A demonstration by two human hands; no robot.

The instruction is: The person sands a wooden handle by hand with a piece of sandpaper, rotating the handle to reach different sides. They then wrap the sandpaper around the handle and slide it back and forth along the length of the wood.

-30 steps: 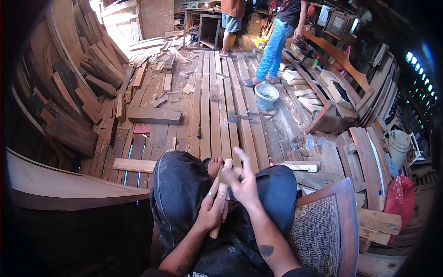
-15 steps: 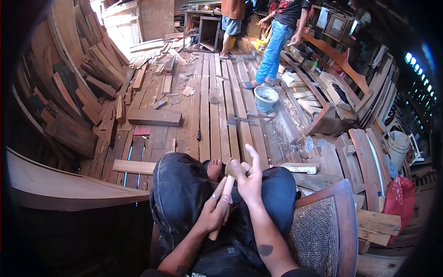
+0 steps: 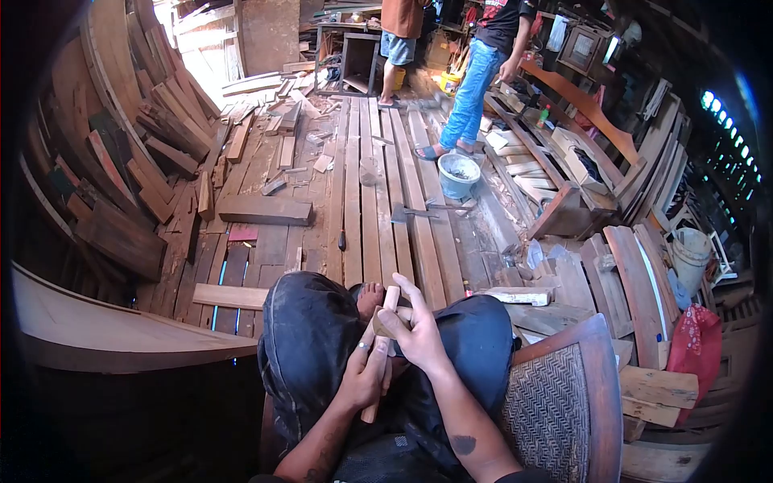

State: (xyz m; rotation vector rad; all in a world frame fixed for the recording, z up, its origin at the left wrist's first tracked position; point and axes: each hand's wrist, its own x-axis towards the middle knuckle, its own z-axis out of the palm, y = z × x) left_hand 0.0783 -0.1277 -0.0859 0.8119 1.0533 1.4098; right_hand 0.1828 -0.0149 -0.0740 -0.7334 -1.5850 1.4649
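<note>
A pale wooden stick (image 3: 392, 298) slants above my lap, its lower end sticking out beneath my left hand (image 3: 367, 377). That hand is closed around the stick and wears a ring. My right hand (image 3: 420, 338) pinches a tan folded piece of sandpaper (image 3: 390, 324) against the stick, just above the left fingers. Its index finger points upward, apart from the stick. The stick's upper end shows beyond the sandpaper. Both hands are between my bent knees in dark trousers.
Long planks (image 3: 354, 185) run along the floor ahead, with a screwdriver (image 3: 342, 240), a hammer-like tool (image 3: 403, 212) and a bucket (image 3: 460, 174). Two people stand farther back. A woven chair (image 3: 547, 410) is beside my right leg; boards lean at left.
My right hand has slid the sandpaper down the stick towards my left hand, so the stick's upper end now shows. The view has shifted slightly.
</note>
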